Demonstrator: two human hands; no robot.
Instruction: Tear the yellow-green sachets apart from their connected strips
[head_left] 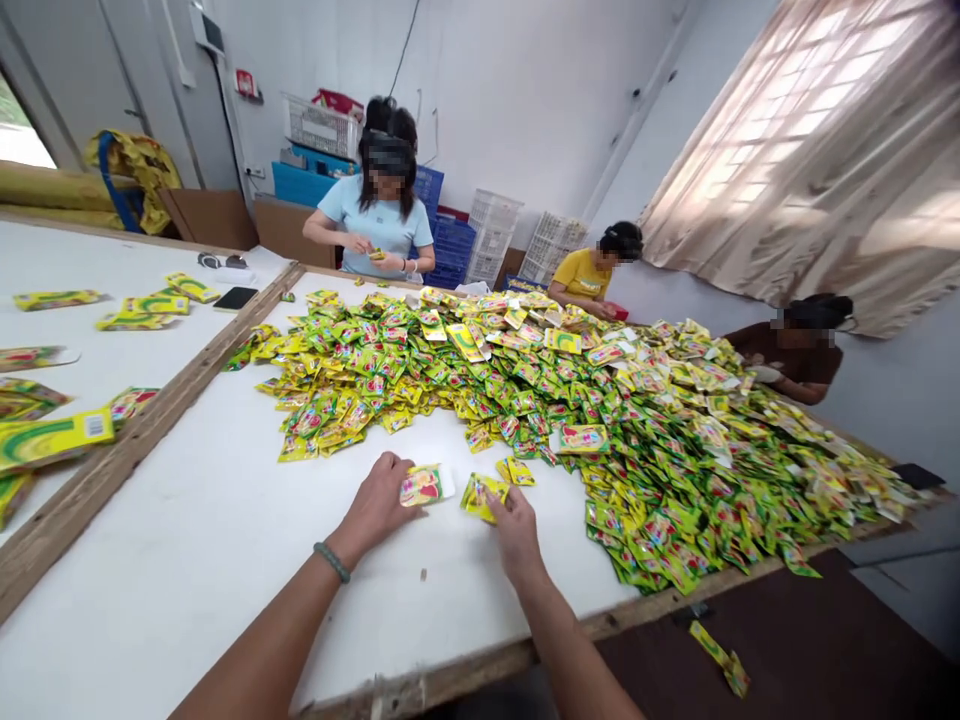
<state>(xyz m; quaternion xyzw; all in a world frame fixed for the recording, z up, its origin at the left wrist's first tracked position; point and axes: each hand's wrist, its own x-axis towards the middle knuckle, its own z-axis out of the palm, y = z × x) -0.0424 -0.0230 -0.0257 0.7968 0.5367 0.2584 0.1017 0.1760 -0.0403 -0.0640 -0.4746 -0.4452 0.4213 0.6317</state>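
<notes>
Between the thumb and fingers of my left hand (379,500) is a small printed carton (421,485), its white end flap open toward the right. A green bracelet circles that wrist. My right hand (516,525) pinches a yellow-green sachet (481,496), a short gap away from the carton's open end. Just behind the right fingers, a loose yellow sachet (516,471) lies on the white tabletop (225,540). A large heap of green and yellow sachets (480,370) spreads beyond both hands, with several cartons lying on it.
A wooden strip (150,420) divides the table; filled-looking cartons (56,440) and a dark phone (235,299) lie left of it. Three people work around the heap's far side. Plastic crates (454,250) stand behind. Packets (720,655) lie below the table's right edge.
</notes>
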